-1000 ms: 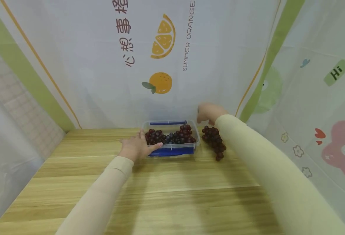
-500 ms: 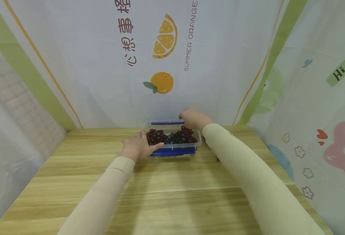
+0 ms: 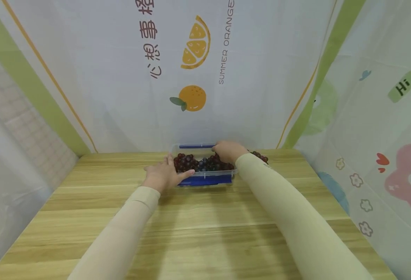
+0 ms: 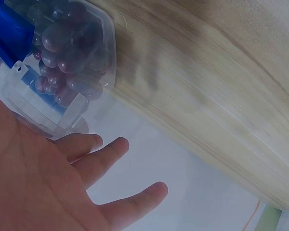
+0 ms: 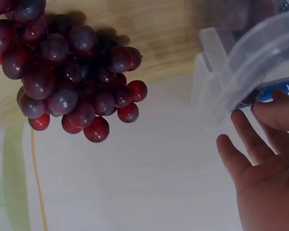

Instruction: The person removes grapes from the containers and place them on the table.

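Note:
A clear plastic container (image 3: pixel 205 174) with blue clip flaps stands at the table's back edge, several dark red grapes (image 3: pixel 205 165) inside. My left hand (image 3: pixel 160 173) rests against its left end, fingers spread and thumb along the front; the left wrist view shows the fingers (image 4: pixel 103 161) apart. My right hand (image 3: pixel 230 151) reaches over the right end. In the right wrist view its fingertips (image 5: pixel 238 118) come close to the thumb by the rim, a dark grape (image 5: pixel 251 97) behind them. Whether they pinch it is unclear. Another bunch of grapes (image 5: pixel 77 72) lies right of the container.
The wooden table (image 3: pixel 198 233) extends toward me in front of the container. A white printed curtain (image 3: pixel 128 109) hangs right behind the container, and another printed sheet (image 3: pixel 366 175) hangs at the right side.
My right hand has moved left from above the loose bunch and come down at the container's right end. My left hand stays on the container.

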Demonstrator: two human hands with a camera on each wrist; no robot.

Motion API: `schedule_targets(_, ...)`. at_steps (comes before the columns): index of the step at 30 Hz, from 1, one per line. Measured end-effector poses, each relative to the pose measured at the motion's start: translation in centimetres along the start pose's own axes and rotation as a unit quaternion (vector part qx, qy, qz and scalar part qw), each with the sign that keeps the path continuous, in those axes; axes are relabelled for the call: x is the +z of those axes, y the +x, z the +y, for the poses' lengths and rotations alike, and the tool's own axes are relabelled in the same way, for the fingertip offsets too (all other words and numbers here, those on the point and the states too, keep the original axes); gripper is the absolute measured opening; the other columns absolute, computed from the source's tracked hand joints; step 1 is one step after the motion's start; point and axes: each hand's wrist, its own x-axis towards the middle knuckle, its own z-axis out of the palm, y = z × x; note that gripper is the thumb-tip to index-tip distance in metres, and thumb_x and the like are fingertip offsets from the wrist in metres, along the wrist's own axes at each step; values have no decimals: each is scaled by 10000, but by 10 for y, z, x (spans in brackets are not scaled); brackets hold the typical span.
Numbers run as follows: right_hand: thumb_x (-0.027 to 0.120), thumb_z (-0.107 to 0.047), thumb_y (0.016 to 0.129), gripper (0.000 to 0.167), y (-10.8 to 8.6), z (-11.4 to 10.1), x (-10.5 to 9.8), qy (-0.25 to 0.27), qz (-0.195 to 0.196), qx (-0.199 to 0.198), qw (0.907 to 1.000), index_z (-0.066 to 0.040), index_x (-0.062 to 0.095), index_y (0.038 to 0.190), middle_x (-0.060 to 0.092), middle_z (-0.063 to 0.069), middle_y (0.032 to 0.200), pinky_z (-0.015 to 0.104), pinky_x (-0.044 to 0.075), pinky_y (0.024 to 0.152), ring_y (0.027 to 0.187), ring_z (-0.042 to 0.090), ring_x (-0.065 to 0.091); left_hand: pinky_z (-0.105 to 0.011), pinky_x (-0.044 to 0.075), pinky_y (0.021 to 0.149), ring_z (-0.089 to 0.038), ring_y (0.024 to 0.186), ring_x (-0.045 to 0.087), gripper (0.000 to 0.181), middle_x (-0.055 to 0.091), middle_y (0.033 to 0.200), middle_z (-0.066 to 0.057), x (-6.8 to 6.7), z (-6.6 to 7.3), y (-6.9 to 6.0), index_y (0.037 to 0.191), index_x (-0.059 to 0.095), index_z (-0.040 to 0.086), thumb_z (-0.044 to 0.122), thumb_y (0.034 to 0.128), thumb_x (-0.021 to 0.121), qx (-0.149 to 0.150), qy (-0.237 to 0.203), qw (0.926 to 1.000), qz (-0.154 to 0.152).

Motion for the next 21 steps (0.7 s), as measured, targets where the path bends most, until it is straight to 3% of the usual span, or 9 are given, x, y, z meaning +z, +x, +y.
schedule_targets(7, 543, -82, 1112, 548, 9, 6, 8, -477, -183, -22, 9987, -191, 448, 1641, 474, 138, 1656, 479, 457, 1219, 1497, 327, 519, -802, 359, 1141, -568, 1417, 522, 1284, 250, 1754, -230, 2, 4, 0, 1696, 88, -24, 975, 899, 218, -90, -35, 9999, 90)
schedule_targets(10, 560, -99, 1109, 550, 11, 10, 11, -793, -113, -74, 9968, -156, 438, 1642, 459, 168, 1663, 476, 456, 1222, 1505, 345, 507, -804, 359, 1140, -564, 1418, 524, 1284, 254, 1751, -233, 2, 7, 1, 1696, 89, -24, 974, 899, 220, -131, -55, 9999, 96)
schedule_targets(16, 619, -144, 1087, 402, 10, 19, 16, -1269, 312, -111, 9914, -68, 613, 1482, 626, 170, 1478, 488, 509, 1164, 1396, 348, 581, -797, 369, 1136, -566, 1401, 539, 1293, 276, 1734, -257, 2, 11, 0, 1695, 86, -27, 980, 893, 209, -241, -43, 9997, 63)
schedule_targets(21, 645, -144, 1072, 318, 11, 25, 22, -1308, 644, -159, 9892, -95, 694, 1383, 675, 142, 1390, 523, 538, 1110, 1336, 343, 598, -778, 392, 1135, -556, 1396, 551, 1296, 312, 1715, -269, 1, 15, 0, 1694, 76, -28, 980, 892, 221, -324, -34, 9995, 29)
